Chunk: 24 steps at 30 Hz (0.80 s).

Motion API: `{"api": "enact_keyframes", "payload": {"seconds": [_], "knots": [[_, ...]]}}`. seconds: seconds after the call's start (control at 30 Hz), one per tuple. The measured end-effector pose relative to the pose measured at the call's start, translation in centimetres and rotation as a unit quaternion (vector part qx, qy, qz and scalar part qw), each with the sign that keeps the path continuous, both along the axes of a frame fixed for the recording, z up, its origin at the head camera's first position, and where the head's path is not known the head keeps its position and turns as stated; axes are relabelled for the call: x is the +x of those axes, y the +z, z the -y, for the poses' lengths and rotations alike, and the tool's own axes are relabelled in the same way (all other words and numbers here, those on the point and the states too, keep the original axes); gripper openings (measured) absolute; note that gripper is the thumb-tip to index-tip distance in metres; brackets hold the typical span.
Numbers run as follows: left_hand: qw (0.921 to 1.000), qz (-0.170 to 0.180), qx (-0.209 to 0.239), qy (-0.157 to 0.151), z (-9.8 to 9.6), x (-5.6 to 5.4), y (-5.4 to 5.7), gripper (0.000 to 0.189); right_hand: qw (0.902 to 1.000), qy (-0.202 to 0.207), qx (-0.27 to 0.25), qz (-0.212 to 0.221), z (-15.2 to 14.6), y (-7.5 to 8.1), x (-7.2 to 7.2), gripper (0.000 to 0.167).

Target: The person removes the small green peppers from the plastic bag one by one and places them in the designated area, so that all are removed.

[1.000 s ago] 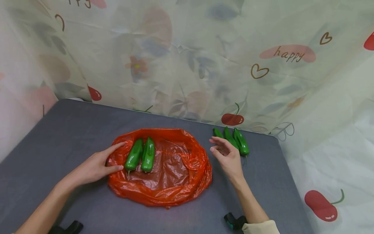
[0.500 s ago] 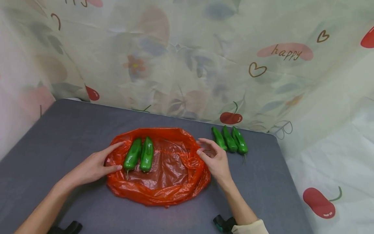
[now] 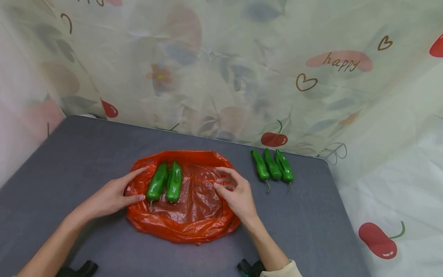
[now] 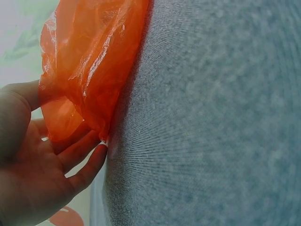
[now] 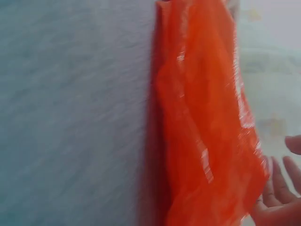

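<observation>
An orange-red plastic bag (image 3: 180, 231) lies spread on the dark grey table with its mouth up. Inside it, toward the left, two green peppers (image 3: 157, 182) lie side by side. My left hand (image 3: 112, 194) rests on the bag's left rim, its thumb and index finger spread apart; in the left wrist view, the fingers (image 4: 81, 153) are partly behind the plastic. Over the bag's right part hovers my right hand (image 3: 237, 192), its fingers loosely bent and nothing visible between them. The right wrist view shows part of that hand beyond the bag's side.
Three more green peppers (image 3: 272, 165) lie together on the table (image 3: 304, 215) at the back right. Behind the table hangs a patterned curtain (image 3: 221, 77). Dark camera mounts (image 3: 250, 267) show near both wrists.
My right hand has moved left, from beside the loose peppers to above the bag's right part. All three loose peppers now show fully. The left hand stays at the bag's left rim.
</observation>
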State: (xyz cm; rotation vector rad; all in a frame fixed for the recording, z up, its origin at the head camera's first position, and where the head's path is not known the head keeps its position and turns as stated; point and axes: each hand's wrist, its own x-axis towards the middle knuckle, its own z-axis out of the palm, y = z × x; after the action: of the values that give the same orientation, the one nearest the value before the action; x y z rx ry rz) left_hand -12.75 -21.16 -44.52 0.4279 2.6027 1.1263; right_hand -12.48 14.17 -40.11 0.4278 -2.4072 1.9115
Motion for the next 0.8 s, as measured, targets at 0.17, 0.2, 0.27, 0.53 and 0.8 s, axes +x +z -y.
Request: {"api": "enact_keyframes", "payload": {"seconds": [0.17, 0.2, 0.27, 0.53, 0.8], "knots": [[1.0000, 0.001, 0.007, -0.004, 0.0, 0.0, -0.1, 0.083, 0.9994, 0.007, 0.021, 0.027, 1.6, 1.0, 0.2, 0.042], [1.0000, 0.000, 0.008, -0.004, 0.0, 0.0, -0.1, 0.083, 0.9992, 0.010, 0.022, 0.032, 1.8, 0.7, 0.1, 0.043], [1.0000, -0.004, 0.008, -0.003, -0.1, 0.0, -0.1, 0.082, 0.9989, 0.016, 0.019, 0.040, 2.1, -0.1, -0.1, 0.045], [1.0000, -0.003, 0.005, -0.003, -0.4, 0.1, 0.0, 0.081, 0.9984, 0.012, 0.008, 0.055, 3.3, -2.5, -0.4, 0.053], [1.0000, -0.008, -0.002, 0.004, -0.3, 0.2, 0.1, 0.082, 0.9977, 0.020, 0.026, 0.059, 5.5, -3.2, 0.0, 0.053]]}}
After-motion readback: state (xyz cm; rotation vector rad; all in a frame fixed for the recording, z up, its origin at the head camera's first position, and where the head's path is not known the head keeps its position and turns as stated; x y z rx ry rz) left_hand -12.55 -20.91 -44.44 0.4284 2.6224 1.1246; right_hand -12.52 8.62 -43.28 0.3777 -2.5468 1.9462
